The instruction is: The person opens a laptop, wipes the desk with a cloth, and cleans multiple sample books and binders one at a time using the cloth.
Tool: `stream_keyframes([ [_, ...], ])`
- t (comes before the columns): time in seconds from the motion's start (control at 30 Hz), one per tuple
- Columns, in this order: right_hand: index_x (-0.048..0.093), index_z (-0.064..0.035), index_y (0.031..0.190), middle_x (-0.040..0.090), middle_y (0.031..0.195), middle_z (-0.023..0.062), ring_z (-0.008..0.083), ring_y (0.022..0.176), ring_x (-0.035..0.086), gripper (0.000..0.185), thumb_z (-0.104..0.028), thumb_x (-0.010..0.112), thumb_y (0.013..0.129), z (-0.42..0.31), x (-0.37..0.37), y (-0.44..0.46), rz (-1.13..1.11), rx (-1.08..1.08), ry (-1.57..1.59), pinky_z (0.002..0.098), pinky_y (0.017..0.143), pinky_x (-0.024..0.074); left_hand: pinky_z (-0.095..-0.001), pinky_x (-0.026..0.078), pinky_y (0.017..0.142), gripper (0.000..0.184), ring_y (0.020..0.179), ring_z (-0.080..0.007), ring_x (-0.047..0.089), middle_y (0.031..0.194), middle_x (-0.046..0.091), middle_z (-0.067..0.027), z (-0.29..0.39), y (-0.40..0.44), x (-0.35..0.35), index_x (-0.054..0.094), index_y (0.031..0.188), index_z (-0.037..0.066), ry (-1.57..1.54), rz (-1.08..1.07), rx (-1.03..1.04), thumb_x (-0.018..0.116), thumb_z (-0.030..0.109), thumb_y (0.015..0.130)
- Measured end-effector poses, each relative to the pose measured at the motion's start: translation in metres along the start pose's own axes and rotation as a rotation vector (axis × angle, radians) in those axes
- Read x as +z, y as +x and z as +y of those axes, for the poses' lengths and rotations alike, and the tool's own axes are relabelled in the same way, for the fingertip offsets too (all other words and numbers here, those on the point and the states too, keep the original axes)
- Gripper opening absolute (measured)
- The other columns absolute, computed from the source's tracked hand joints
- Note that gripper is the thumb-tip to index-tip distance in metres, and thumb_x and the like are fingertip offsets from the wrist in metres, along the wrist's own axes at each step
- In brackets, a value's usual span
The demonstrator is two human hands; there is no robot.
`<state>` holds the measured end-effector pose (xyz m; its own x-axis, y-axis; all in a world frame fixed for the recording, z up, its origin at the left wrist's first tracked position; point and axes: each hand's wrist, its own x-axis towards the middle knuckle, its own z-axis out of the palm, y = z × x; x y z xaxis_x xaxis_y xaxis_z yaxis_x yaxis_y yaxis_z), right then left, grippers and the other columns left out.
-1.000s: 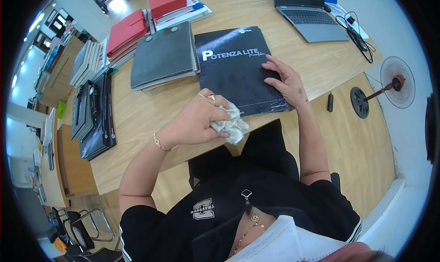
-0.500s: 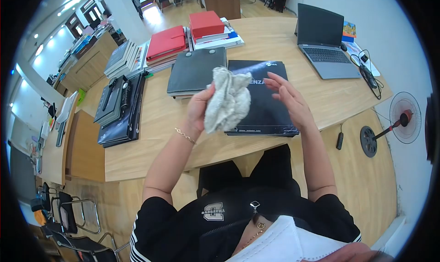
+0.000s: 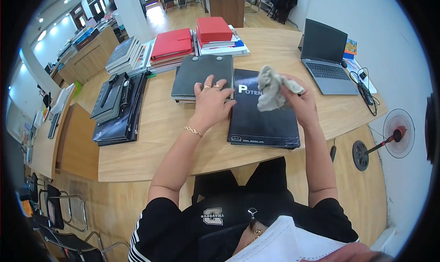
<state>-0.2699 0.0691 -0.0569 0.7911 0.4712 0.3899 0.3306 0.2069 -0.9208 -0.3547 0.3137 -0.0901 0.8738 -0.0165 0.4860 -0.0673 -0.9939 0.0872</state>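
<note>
A crumpled, light grey cloth (image 3: 271,88) is gripped in my right hand (image 3: 300,101), above the right side of a large black book (image 3: 263,122) with white lettering on its cover. The cloth hides part of that lettering. My left hand (image 3: 213,101) is empty, its fingers spread at the front of a dark grey binder (image 3: 204,67) with two round metal studs. Whether the fingers press on the binder or hover just over it, I cannot tell. The binder lies directly left of the black book.
Red folders (image 3: 172,44) and a red box (image 3: 214,29) top stacks at the back of the desk (image 3: 156,156). More black books (image 3: 119,115) are piled on the left. An open laptop (image 3: 325,55) and a black cable (image 3: 366,94) sit right. A fan (image 3: 396,133) stands beyond the desk.
The cloth has passed from my left hand to my right hand and moved to the right. My left hand, now empty, has come to the front of the dark grey binder.
</note>
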Motion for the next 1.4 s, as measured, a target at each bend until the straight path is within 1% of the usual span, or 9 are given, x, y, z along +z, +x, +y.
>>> stream_keyframes([
  [0.03, 0.065, -0.0063, 0.117, 0.067, 0.110, 0.0067, 0.0197, 0.101, 0.063, 0.028, -0.014, 0.065, 0.090, 0.004, 0.006, -0.001, -0.022, -0.066, -0.174, 0.0311, 0.088, 0.0497, -0.0576, 0.023, 0.102, 0.034, 0.127, -0.0323, 0.042, 0.127, 0.058, -0.0005, -0.007, -0.002, 0.012, 0.070, 0.113, 0.026, 0.020, 0.023, 0.016, 0.071, 0.025, 0.079],
  [0.13, 0.064, -0.0108, 0.120, 0.062, 0.120, 0.0072, 0.0249, 0.113, 0.055, 0.036, -0.021, 0.068, 0.086, 0.010, 0.023, -0.010, -0.579, -0.162, -0.715, 0.0400, 0.097, 0.0426, -0.0556, 0.024, 0.102, 0.036, 0.125, -0.0311, 0.044, 0.127, 0.058, 0.0002, -0.019, 0.000, 0.020, 0.072, 0.109, 0.028, 0.077, 0.006, 0.007, 0.073, 0.020, 0.074],
  [0.23, 0.066, -0.0210, 0.119, 0.058, 0.123, 0.0030, 0.0260, 0.123, 0.046, 0.039, -0.027, 0.072, 0.081, 0.023, 0.042, -0.026, -0.672, -0.240, -1.041, 0.0494, 0.096, 0.0346, -0.0548, 0.025, 0.102, 0.034, 0.123, -0.0292, 0.046, 0.127, 0.058, 0.0009, -0.026, 0.001, 0.025, 0.075, 0.102, 0.031, 0.093, 0.037, -0.039, 0.072, 0.014, 0.073],
  [0.47, 0.058, -0.0254, 0.131, 0.044, 0.144, 0.0072, 0.0322, 0.129, 0.040, 0.052, -0.027, 0.072, 0.080, 0.030, 0.035, -0.026, -0.588, -0.278, -1.049, 0.0497, 0.093, 0.0383, -0.0472, 0.035, 0.094, 0.024, 0.110, -0.0262, 0.052, 0.111, 0.062, -0.0041, -0.029, -0.006, 0.016, 0.075, 0.098, 0.021, 0.127, 0.197, -0.112, 0.064, 0.013, 0.079],
  [0.67, 0.054, -0.0255, 0.135, 0.039, 0.148, 0.0082, 0.0330, 0.128, 0.040, 0.055, -0.028, 0.070, 0.082, 0.027, 0.036, -0.019, -0.656, -0.250, -1.124, 0.0495, 0.095, 0.0393, -0.0389, 0.044, 0.062, 0.017, 0.070, -0.0292, 0.055, 0.087, 0.061, -0.0093, -0.008, -0.033, 0.030, 0.071, 0.094, 0.012, -0.652, 0.200, -0.146, 0.066, 0.018, 0.079],
  [0.77, 0.053, -0.0243, 0.136, 0.042, 0.146, 0.0090, 0.0340, 0.126, 0.042, 0.055, -0.029, 0.068, 0.083, 0.036, 0.034, -0.010, -0.629, -0.243, -1.087, 0.0489, 0.096, 0.0401, -0.0399, 0.044, 0.062, 0.018, 0.069, -0.0288, 0.055, 0.086, 0.059, -0.0091, 0.016, -0.041, 0.009, 0.068, 0.096, 0.012, -0.474, 0.426, 0.213, 0.066, 0.018, 0.080],
  [0.9, 0.052, -0.0231, 0.137, 0.045, 0.142, 0.0101, 0.0351, 0.123, 0.044, 0.056, -0.030, 0.068, 0.083, 0.051, 0.031, 0.010, -0.597, -0.285, -1.066, 0.0481, 0.098, 0.0410, -0.0347, 0.044, 0.066, 0.033, 0.076, -0.0222, 0.057, 0.083, 0.056, -0.0048, 0.043, -0.063, 0.008, 0.066, 0.105, 0.012, -0.395, 0.160, 0.649, 0.073, 0.019, 0.074],
  [1.1, 0.049, -0.0295, 0.138, 0.044, 0.142, 0.0100, 0.0331, 0.119, 0.046, 0.055, -0.043, 0.062, 0.086, 0.049, 0.036, 0.008, -0.630, -0.392, -1.204, 0.0491, 0.095, 0.0424, -0.0342, 0.039, 0.072, 0.039, 0.083, -0.0196, 0.049, 0.092, 0.053, -0.0023, 0.056, -0.068, 0.024, 0.065, 0.114, 0.012, -0.255, 0.022, 0.614, 0.068, 0.022, 0.077],
  [1.4, 0.049, -0.0276, 0.138, 0.050, 0.137, 0.0070, 0.0313, 0.118, 0.048, 0.048, -0.042, 0.055, 0.092, 0.114, 0.017, 0.104, -0.386, -0.268, -1.355, 0.0513, 0.095, 0.0418, -0.0343, 0.041, 0.072, 0.029, 0.082, -0.0208, 0.049, 0.089, 0.054, -0.0033, 0.061, -0.065, 0.028, 0.072, 0.105, 0.015, -0.469, -0.014, 0.483, 0.068, 0.019, 0.077],
])
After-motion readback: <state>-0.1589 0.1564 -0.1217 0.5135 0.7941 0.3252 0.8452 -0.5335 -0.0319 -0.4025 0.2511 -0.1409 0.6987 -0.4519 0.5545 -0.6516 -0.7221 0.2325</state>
